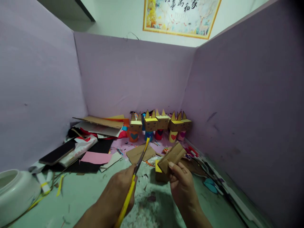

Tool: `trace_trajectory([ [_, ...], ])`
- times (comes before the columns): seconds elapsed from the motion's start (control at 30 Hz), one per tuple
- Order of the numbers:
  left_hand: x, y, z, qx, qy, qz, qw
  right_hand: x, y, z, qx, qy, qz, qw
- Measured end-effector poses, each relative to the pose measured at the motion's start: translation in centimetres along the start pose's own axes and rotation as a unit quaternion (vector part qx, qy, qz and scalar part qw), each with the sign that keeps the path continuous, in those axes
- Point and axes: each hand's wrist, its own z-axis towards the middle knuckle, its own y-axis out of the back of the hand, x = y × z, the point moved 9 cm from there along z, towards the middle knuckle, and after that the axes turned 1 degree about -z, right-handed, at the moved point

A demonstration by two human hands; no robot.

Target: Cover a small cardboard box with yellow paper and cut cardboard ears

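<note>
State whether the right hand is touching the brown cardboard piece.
Touching. The head view shows the right hand gripping the brown cardboard piece, its thumb laid over the lower part of the near face.

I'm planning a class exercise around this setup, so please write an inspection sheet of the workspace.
Surface: pale green tabletop, stained near the middle.
Job's things: cardboard piece; slim yellow-handled tool; yellow-and-brown box, partly hidden; cardboard-headed figures standing at the back.
Clutter: on the left, pink sheet, black phone-like slab, white pot.
Hands: left hand grips the tool; right hand holds the cardboard piece.
Cables: dark cord-like strip on the right; cannot tell whether it's a cable.
Surroundings: lilac panels on three sides; framed picture beyond.
</note>
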Motion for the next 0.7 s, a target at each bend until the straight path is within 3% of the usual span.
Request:
trace_trajectory([
  [0.03,0.4,-0.6,-0.4,0.009,0.01,-0.013,1.0,0.1,0.1,0.0,0.0,0.01,-0.007,1.0],
  [0.17,2.8,-0.8,-2.2,-0.045,0.049,-0.02,0.998,-0.1,-0.2,-0.1,0.018,0.017,-0.024,0.999],
  [0.23,3.6,-1.1,-2.6,-0.036,0.057,-0.01,0.998,-0.3,-0.3,-0.3,0.017,0.013,-0.018,1.0],
  [0.33,3.5,-0.8,-2.4,-0.042,0.029,0.077,0.996,-0.2,-0.2,-0.3,0.008,0.011,0.002,1.0],
  [0.43,3.0,0.7,-1.9,-0.07,0.016,0.213,0.974,0.4,-0.3,-0.1,0.012,0.022,0.006,1.0],
  [0.53,3.3,1.4,-1.9,-0.027,0.019,0.242,0.97,1.0,-0.1,0.0,0.002,0.032,0.001,0.999],
  [0.6,3.8,1.5,-2.5,-0.001,0.022,0.258,0.966,0.5,-0.7,-0.1,0.031,-0.002,-0.001,1.0],
  [0.7,3.6,1.6,-3.7,-0.02,0.003,0.33,0.944,-1.2,-2.6,-1.0,0.119,-0.092,-0.006,0.989],
])
